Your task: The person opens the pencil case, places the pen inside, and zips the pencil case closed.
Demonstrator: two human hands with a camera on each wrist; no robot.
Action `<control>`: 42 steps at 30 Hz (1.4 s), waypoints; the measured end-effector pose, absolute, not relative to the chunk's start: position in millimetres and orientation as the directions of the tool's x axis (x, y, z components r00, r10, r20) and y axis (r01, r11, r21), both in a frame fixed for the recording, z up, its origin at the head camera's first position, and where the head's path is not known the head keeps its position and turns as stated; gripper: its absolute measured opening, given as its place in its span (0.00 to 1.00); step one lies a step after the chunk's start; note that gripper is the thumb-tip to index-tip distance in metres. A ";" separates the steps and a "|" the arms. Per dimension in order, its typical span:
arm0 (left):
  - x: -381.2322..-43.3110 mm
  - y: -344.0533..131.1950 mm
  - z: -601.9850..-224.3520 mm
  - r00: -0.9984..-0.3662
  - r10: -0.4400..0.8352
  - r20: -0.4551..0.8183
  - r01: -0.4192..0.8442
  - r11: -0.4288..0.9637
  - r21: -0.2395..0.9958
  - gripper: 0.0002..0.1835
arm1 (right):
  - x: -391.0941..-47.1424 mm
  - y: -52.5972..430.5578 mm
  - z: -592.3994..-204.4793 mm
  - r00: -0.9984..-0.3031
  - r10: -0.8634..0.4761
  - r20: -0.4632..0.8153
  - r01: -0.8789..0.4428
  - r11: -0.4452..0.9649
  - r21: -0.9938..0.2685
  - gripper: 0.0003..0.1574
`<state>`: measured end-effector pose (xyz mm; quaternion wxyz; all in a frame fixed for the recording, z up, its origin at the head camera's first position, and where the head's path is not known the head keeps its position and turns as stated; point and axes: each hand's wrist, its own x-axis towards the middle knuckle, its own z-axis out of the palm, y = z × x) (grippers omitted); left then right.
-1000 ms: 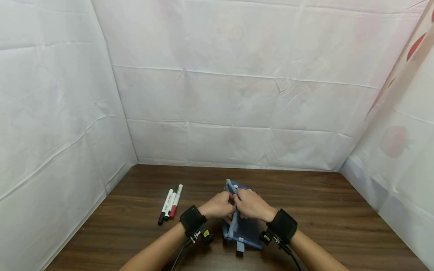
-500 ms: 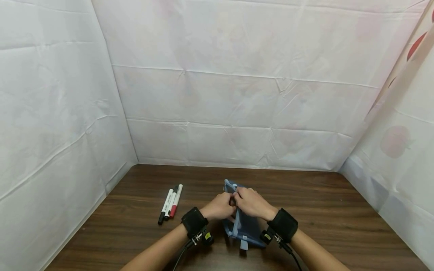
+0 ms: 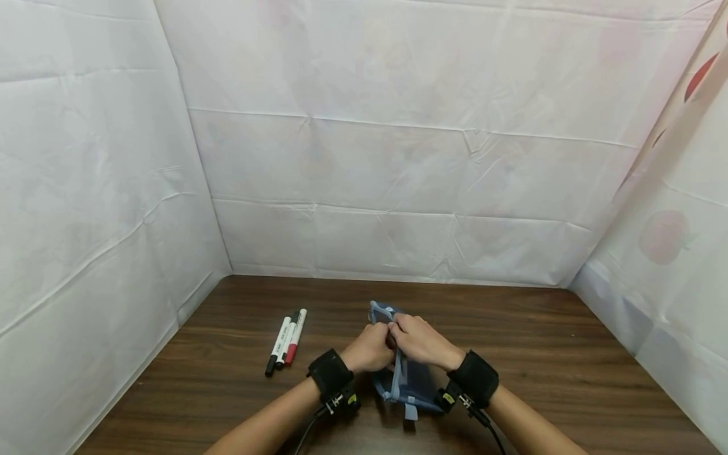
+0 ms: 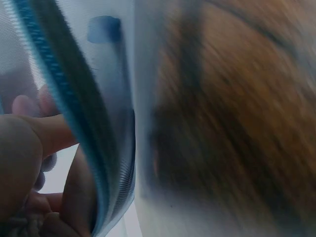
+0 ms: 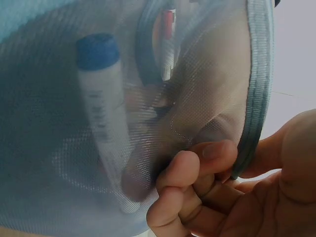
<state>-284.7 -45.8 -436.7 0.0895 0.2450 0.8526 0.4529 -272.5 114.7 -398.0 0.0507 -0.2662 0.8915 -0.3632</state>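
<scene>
A blue mesh zipper pouch (image 3: pixel 418 382) stands tilted on the table with its zipped edge toward the left. Curled at that edge, my left hand (image 3: pixel 368 349) grips the pouch by its zipper band (image 4: pixel 81 123); part of the hand shows through the mesh. My right hand (image 3: pixel 422 341) pinches the pouch near the zipper, thumb and fingers bent in the right wrist view. Inside the pouch lies a white marker (image 5: pixel 106 106) with a blue cap, its lower end close to a fingertip behind the mesh. Fingers partly hide the opening.
Several white markers with black and red caps (image 3: pixel 286 339) lie side by side on the brown wooden table (image 3: pixel 540 360), left of the hands. White cloth walls (image 3: pixel 364 164) enclose the back and both sides. Cables run from the wrist cameras.
My left hand has moved slightly right. The pouch has turned a little, its far end shifting left and its near tab right. The loose markers have stayed put.
</scene>
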 end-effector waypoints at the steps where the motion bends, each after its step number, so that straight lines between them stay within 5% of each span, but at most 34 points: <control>1: -284.8 -45.5 -437.5 -0.864 0.496 0.083 0.353 0.480 0.803 0.10 | -272.4 114.7 -397.9 -0.852 -0.514 0.099 -0.434 0.589 -0.682 0.20; 42: -286.1 -42.3 -436.4 -0.815 0.553 0.172 0.505 0.534 0.677 0.06 | -276.2 120.8 -401.5 -0.857 -0.505 0.108 -0.417 0.555 -0.719 0.21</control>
